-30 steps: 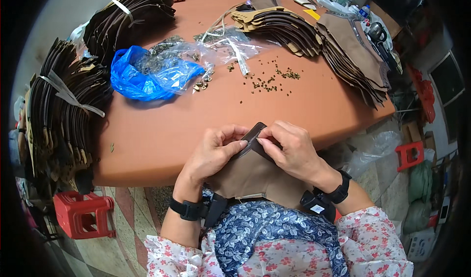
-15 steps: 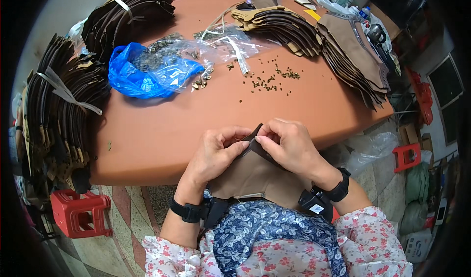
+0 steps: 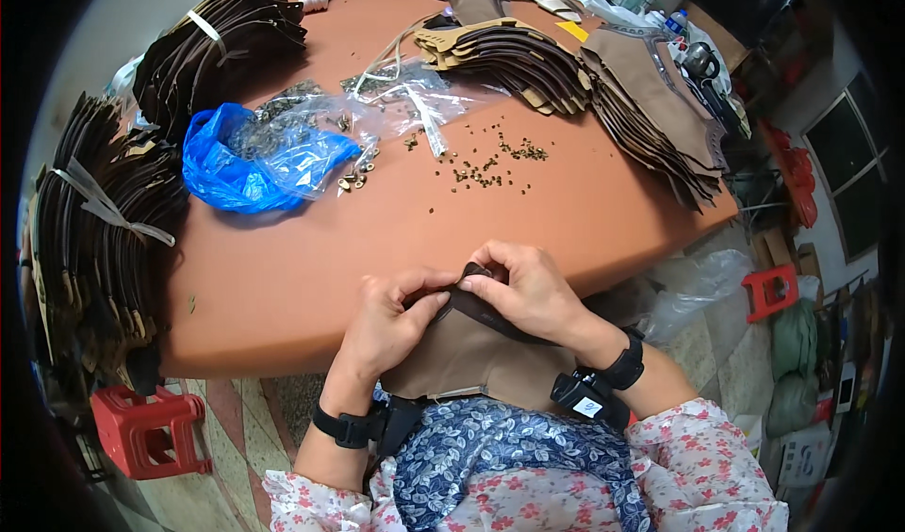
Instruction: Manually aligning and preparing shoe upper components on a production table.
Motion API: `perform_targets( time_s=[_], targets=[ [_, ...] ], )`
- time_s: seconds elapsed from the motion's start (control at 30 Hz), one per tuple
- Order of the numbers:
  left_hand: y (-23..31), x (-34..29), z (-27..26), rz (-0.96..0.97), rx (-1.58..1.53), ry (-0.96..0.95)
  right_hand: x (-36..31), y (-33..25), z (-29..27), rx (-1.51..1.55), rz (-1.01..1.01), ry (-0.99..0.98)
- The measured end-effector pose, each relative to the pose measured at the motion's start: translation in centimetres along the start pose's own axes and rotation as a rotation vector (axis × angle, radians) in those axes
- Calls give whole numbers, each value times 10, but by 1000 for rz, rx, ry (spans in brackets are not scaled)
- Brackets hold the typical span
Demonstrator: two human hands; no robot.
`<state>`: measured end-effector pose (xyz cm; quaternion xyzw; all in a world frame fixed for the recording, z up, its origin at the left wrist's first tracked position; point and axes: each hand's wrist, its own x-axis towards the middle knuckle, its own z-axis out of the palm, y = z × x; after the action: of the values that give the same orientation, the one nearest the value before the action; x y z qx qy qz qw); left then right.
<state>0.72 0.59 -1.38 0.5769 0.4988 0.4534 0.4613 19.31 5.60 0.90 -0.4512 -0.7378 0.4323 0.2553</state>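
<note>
A brown leather shoe-upper piece [image 3: 471,355] with a dark edge lies against my apron, its top corner raised near the table's front edge. Thumb and fingers of my left hand [image 3: 388,317] pinch the dark edge on its left side. My right hand [image 3: 530,292] is closed on the same corner, fingers curled over the folded dark lining. Both sets of fingertips almost meet there. Whether a small metal part sits between them is hidden. Beyond my hands, many small brass-coloured metal pieces [image 3: 495,166] are scattered on the orange-brown tabletop [image 3: 283,278].
A blue plastic bag [image 3: 226,179] and clear bags of small metal parts lie left of centre. Tied stacks of dark upper pieces [image 3: 113,240] line the left side. More brown uppers [image 3: 650,122] are piled at the right. Red stools [image 3: 151,433] stand on the floor.
The corner that pointed up between my hands is now bent over, with more dark lining showing. My right fingers have curled further around it. The whole view has shifted slightly.
</note>
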Motion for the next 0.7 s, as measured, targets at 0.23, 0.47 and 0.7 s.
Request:
perform_targets(
  time_s=[0.23,0.47,0.7],
  targets=[
    [-4,3,4,-63,-120,27,0,2,3,-127,-113,65],
    [8,11,6,-138,-189,-35,-11,2,-12,6,-133,74],
    [6,8,3,-197,-202,-9,-67,36,-53,-79,-35,346]
  ],
)
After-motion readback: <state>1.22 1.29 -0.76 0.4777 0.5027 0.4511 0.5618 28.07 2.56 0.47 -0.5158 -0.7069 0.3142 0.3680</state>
